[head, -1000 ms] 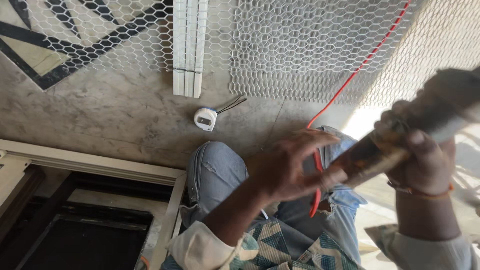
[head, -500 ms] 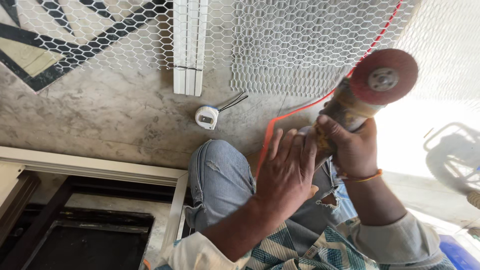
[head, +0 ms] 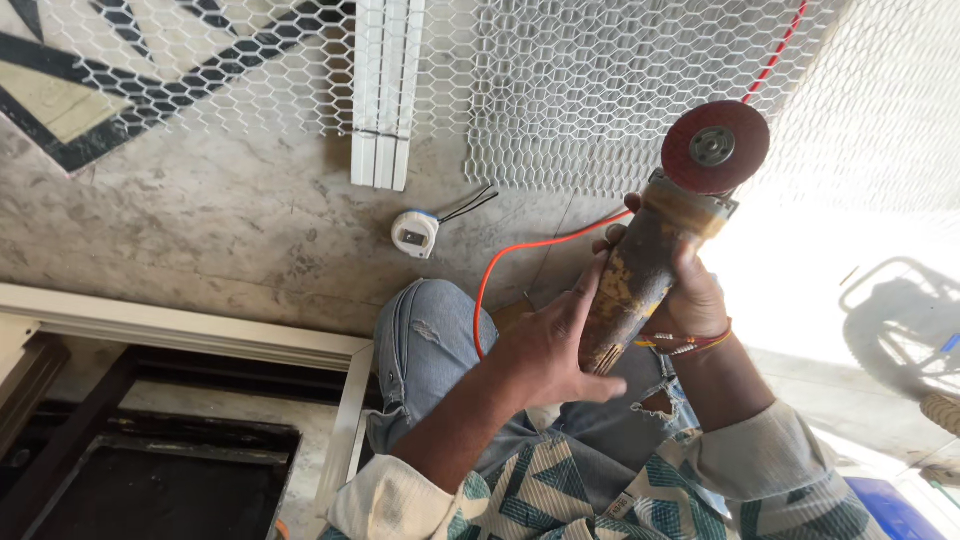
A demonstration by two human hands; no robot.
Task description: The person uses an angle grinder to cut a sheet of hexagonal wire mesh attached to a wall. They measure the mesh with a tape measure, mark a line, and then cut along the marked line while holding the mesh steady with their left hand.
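Head view: right hand (head: 690,300) now grips the grinder (head: 640,275) upright, disc (head: 715,147) raised clear; left hand (head: 550,345), fingers spread, rests flat against its lower body, steadying it over the knee (head: 430,330).

No packages, signs or screens showed anywhere around the tape measure (head: 415,234) on the floor. That small white round case carried only a dark square label on its face.

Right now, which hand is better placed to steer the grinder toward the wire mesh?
Probably the right hand: it wraps the angle grinder near the disc. The left hand only lies open against its tail end.
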